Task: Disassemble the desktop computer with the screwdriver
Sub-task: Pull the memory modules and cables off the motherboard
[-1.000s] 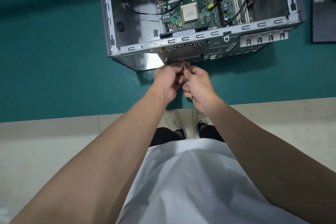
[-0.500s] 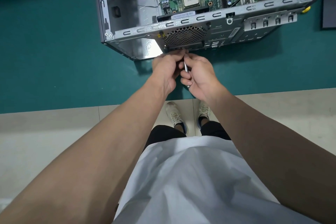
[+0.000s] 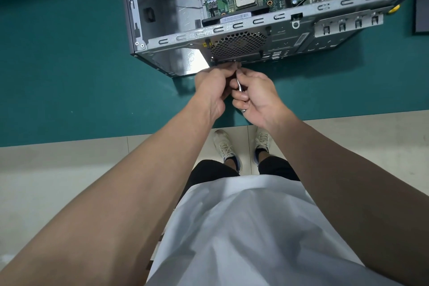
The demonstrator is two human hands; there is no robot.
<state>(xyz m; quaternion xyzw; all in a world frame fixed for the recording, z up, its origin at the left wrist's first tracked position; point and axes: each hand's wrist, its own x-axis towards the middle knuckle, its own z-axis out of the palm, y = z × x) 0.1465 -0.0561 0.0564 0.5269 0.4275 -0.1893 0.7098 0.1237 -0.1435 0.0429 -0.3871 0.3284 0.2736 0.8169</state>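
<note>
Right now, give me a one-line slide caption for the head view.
Both hands at the open computer case: right hand holds the screwdriver, left hand steadies its tip below the fan grille.

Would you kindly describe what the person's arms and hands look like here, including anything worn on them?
Both forearms are bare to the frame edge, with no sleeves, watch or gloves in view. The left hand shows no jewellery. The right hand has a small dark, metallic-looking thing at its lower fingers, possibly a ring or the tool's end; I cannot tell which.
</note>
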